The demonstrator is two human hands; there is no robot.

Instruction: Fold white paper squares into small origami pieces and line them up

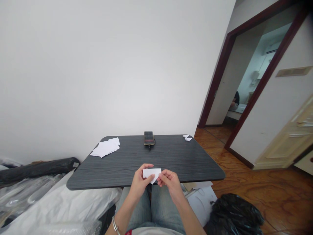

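Note:
A small folded piece of white paper [152, 171] is held up between both hands over the near edge of the dark table. My left hand [140, 179] grips its left side, with the thumb across the front and the index finger behind the top. At the right end, my right hand [169, 180] pinches the paper between thumb and fingers. A pointed flap of the paper hangs below its straight upper strip. The fingers behind the paper are partly hidden.
The dark table [127, 169] carries a pile of white paper sheets [105, 148] at left, a phone on a stand [149, 138] at the back, and small folded papers [188, 139] at the far right corner. A black plastic bag [234, 213] lies on the floor at right.

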